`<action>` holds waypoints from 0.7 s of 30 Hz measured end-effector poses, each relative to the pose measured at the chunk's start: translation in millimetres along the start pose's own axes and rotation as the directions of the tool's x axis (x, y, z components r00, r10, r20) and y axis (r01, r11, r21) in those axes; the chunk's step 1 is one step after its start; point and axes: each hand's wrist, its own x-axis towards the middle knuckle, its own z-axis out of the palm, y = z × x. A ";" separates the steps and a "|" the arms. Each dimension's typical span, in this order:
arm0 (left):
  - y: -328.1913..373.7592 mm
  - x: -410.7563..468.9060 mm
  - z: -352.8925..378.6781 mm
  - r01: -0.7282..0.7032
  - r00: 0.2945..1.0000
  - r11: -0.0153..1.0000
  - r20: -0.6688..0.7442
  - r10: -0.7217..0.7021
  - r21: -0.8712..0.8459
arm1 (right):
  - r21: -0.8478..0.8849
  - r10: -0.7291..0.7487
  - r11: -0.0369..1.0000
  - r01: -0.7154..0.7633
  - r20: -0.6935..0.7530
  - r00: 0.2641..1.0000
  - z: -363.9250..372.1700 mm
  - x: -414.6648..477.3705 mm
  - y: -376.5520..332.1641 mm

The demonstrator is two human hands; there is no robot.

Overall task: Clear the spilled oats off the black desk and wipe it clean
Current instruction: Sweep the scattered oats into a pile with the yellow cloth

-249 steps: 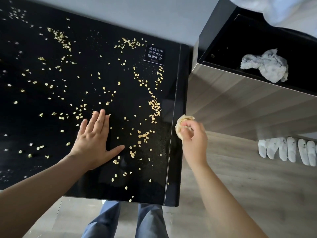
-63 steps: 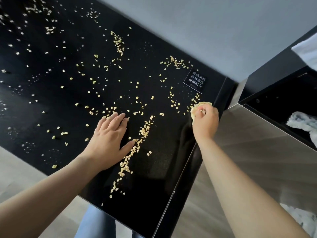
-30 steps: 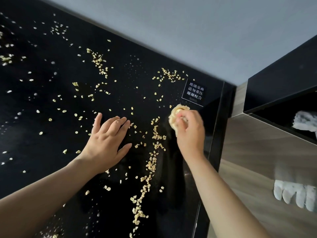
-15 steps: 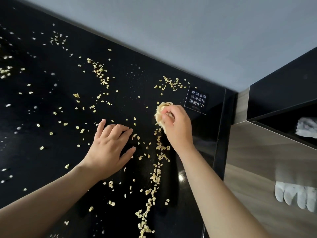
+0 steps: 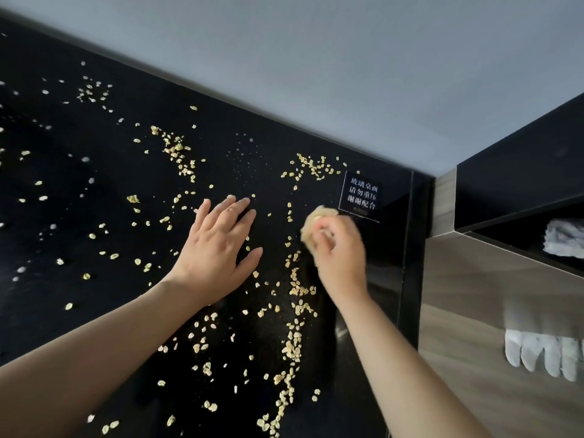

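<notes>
Pale oat flakes (image 5: pixel 294 343) lie scattered over the glossy black desk (image 5: pixel 47 295), thickest in a line running down below my right hand. My right hand (image 5: pixel 339 248) grips a crumpled yellowish cloth (image 5: pixel 317 218) and presses it on the desk just left of a small label with white characters (image 5: pixel 361 196). My left hand (image 5: pixel 218 245) rests flat on the desk, fingers straight and spread, a little left of the cloth. More oats sit in clusters toward the wall (image 5: pixel 311 167) and at the upper left (image 5: pixel 177 153).
A grey wall (image 5: pixel 316 74) runs along the desk's far edge. To the right stands a wood-fronted cabinet (image 5: pixel 489 295) with a black recess holding a crumpled white cloth (image 5: pixel 564 238). White slippers (image 5: pixel 543 354) lie on the floor lower right.
My right hand with the cloth has moved right, back toward the label, blurred with motion. My left hand has flattened and shifted slightly up the desk. The view has moved closer.
</notes>
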 end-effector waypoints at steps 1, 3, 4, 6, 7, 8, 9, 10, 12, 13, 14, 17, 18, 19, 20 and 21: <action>-0.8 4.5 1.2 0.002 1.000 1.000 0.008 -0.002 0.012 | 0.022 -0.020 1.000 0.019 0.039 0.999 2.1 -5.9 -4.7; -2.2 14.4 2.3 0.023 1.000 0.999 0.015 -0.023 0.034 | 0.086 0.032 0.996 -0.030 -0.030 0.999 -3.1 -9.3 -4.7; -2.7 18.2 3.0 0.032 0.999 0.999 0.022 -0.033 0.044 | 0.122 0.094 0.989 -0.082 -0.100 0.991 -9.6 -7.5 -1.6; -2.8 21.5 5.4 0.031 0.999 0.997 0.036 -0.033 0.067 | 0.148 0.190 0.976 -0.159 -0.225 0.956 -25.4 0.9 11.0; -1.9 22.0 7.2 0.026 0.999 0.997 0.041 -0.029 0.076 | 0.136 0.218 0.973 -0.186 -0.275 0.937 -34.7 6.9 18.9; -1.1 22.2 8.3 0.025 0.999 0.996 0.041 -0.029 0.082 | 0.122 0.234 0.971 -0.205 -0.316 0.919 -42.7 13.7 27.4; -0.9 22.8 8.8 0.031 0.999 0.996 0.036 -0.034 0.086 | 0.108 0.237 0.971 -0.212 -0.345 0.908 -49.9 19.9 34.3; -0.9 23.7 8.6 0.041 0.999 0.995 0.027 -0.044 0.090 | 0.100 0.233 0.972 -0.211 -0.358 0.904 -55.5 23.8 40.8; -1.0 25.6 8.3 0.063 0.998 0.993 0.017 -0.065 0.096 | 0.088 0.226 0.974 -0.208 -0.338 0.914 -62.5 17.9 53.1; -1.0 26.5 8.8 0.066 0.997 0.993 0.023 -0.069 0.102 | 0.072 0.230 0.973 -0.218 -0.315 0.921 -63.9 9.0 60.3; -0.6 27.3 10.0 0.063 0.997 0.992 0.035 -0.067 0.112 | 0.047 0.241 0.970 -0.238 -0.299 0.923 -64.1 -2.0 68.7; 3.0 31.3 14.3 0.043 0.996 0.991 0.073 -0.052 0.128 | -0.040 0.274 0.953 -0.300 -0.308 0.911 -63.8 -23.8 90.0; 4.2 32.1 15.4 0.041 0.995 0.991 0.084 -0.052 0.130 | -0.071 0.267 0.951 -0.302 -0.310 0.913 -63.0 -27.7 91.7; 5.1 31.7 16.2 0.044 0.994 0.990 0.090 -0.056 0.132 | -0.097 0.254 0.951 -0.295 -0.305 0.918 -61.7 -32.9 89.8; 5.6 30.4 16.5 0.052 0.994 0.989 0.090 -0.064 0.135 | -0.110 0.237 0.953 -0.281 -0.300 0.924 -59.5 -41.1 86.0; 6.1 28.7 16.4 0.063 0.994 0.988 0.085 -0.075 0.139 | -0.115 0.219 0.958 -0.262 -0.293 0.931 -57.1 -53.1 81.1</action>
